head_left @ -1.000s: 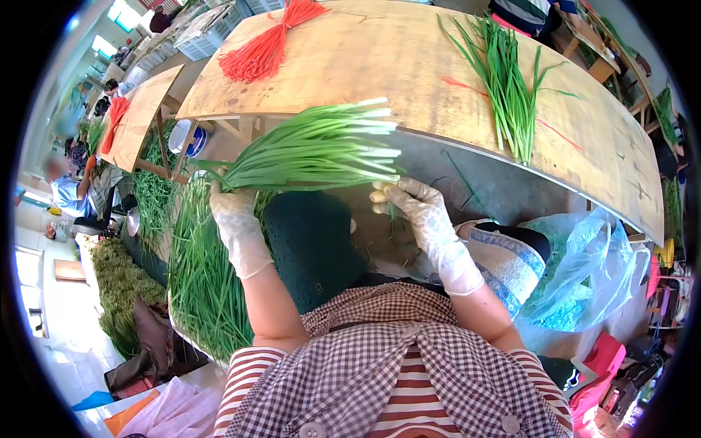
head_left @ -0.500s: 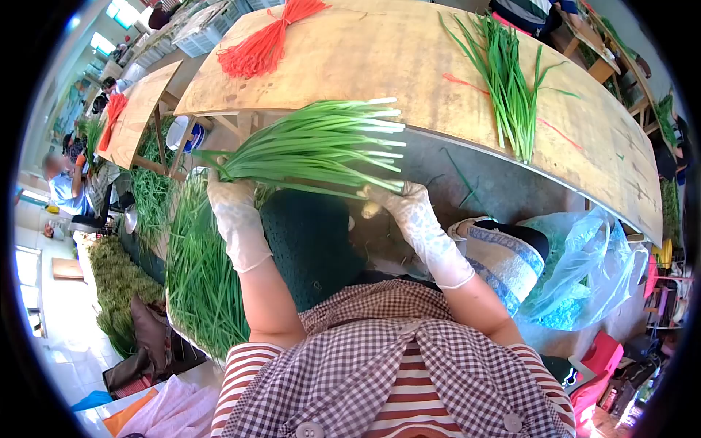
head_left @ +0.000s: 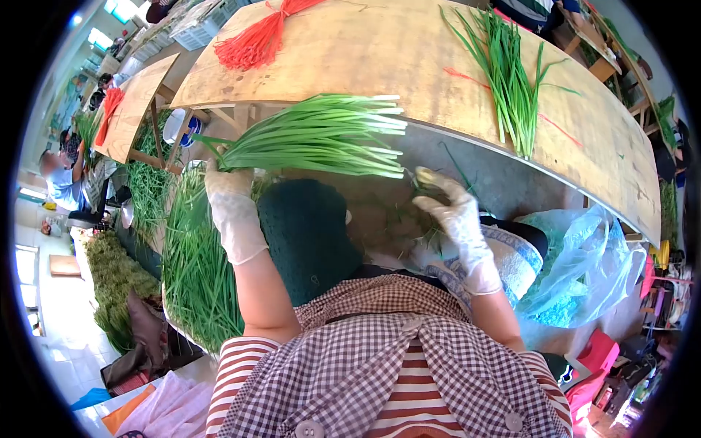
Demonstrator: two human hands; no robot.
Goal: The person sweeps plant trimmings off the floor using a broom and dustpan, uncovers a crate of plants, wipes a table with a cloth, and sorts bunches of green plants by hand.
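Observation:
My gloved left hand [head_left: 230, 179] is wrapped round the leafy end of a bunch of long green stalks [head_left: 314, 139]. Their white ends point right, over the near edge of the wooden table [head_left: 350, 55]. Just right of and below those ends, my gloved right hand [head_left: 447, 198] has its fingers apart, touching no stalk of the bunch. Thin green scraps show by its fingers, too small to make out well. Below my left hand lies a large heap of green stalks [head_left: 201, 270]. Another bunch [head_left: 513, 84] lies on the table at the right.
Red ties [head_left: 252, 45] lie at the table's back left, with a few thin red strips near the right bunch. A clear plastic bag [head_left: 584, 270] is at the lower right. A blue-white bucket [head_left: 177, 128] stands left. Other people are seated or standing at the far left and top right.
My right hand has moved from the white stalk ends to the right and slightly down, its fingers spreading. My left hand still holds the bunch, which has risen slightly in view.

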